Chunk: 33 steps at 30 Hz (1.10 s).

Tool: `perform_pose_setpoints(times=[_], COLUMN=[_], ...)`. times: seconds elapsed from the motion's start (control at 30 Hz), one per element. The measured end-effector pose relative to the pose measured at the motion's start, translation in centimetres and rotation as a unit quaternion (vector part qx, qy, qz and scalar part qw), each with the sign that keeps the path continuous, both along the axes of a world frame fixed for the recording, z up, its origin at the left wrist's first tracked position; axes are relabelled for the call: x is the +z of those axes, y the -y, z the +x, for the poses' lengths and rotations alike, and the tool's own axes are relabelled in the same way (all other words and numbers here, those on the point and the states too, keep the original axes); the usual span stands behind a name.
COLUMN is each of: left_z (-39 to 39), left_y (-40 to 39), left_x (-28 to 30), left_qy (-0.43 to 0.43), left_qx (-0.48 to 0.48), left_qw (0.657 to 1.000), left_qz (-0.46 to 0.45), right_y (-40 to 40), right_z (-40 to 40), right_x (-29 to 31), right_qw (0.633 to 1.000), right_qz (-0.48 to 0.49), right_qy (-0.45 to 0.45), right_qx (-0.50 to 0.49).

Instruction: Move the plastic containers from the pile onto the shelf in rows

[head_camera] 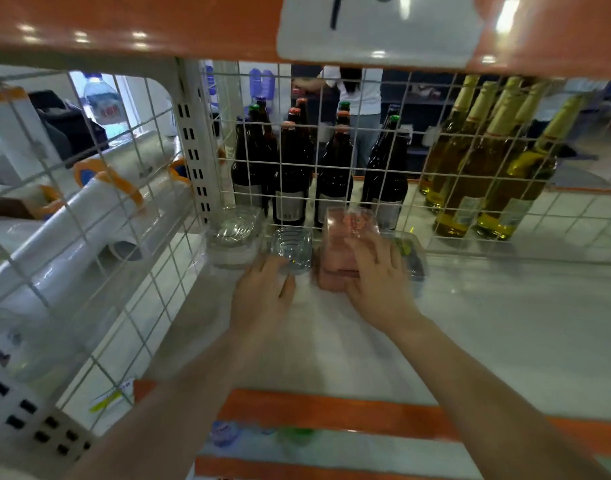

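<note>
We had the left hand (262,289) w/ fingers laid flat on a clear container (292,249), the right hand (376,275) likewise on the pink container (349,251); both prob. light, thin, crushable, so hold by the sides.

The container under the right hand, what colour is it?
Pink plastic container, seen in the head view.

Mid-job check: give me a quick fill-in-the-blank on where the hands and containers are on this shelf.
1. The right hand rests on the ____ container.
2. The left hand touches a ____ container.
3. The containers stand in front of a wire ____.
4. Behind it stand dark and yellow ____.

Missing words: pink; clear; grid; bottles
</note>
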State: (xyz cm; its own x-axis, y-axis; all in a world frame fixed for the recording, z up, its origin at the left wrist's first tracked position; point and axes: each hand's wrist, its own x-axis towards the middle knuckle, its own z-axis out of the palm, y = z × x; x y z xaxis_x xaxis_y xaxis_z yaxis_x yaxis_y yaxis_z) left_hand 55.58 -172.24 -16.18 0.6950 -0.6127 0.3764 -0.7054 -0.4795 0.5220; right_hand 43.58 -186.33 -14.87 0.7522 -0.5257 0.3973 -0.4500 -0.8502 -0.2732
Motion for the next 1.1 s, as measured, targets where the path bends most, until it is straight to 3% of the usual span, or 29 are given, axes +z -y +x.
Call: perform_pose_setpoints(times=[0.2,0.6,0.77,1.1], left_z=[-4.8,-20.0,-28.9,-43.8], left_y=[1.5,8.2,10.8,17.2], left_x=[0.2,0.8,0.1,0.4], left_qy=[-0.067,-0.081,-0.094,-0.078], left_qx=[-0.053,-0.199,-0.259,-0.376], left_qw=[0.996,0.973,0.960,0.916], left_qz=[0.021,0.081,0.055,0.118], right_y=[1.1,4.3,5.5,7.4], right_z=[-5.7,-25.6,-36.1,-52.3], right_x=[0.9,2.6,2.8,2.1], right_qw=[0.997,0.983,0.966,0.926], right_qz=[0.039,0.082,0.094,0.117], right_qy=[-0.015,-0.023,-0.005,0.018], right_qx=[-0.059,-0.164,-0.239,-0.358])
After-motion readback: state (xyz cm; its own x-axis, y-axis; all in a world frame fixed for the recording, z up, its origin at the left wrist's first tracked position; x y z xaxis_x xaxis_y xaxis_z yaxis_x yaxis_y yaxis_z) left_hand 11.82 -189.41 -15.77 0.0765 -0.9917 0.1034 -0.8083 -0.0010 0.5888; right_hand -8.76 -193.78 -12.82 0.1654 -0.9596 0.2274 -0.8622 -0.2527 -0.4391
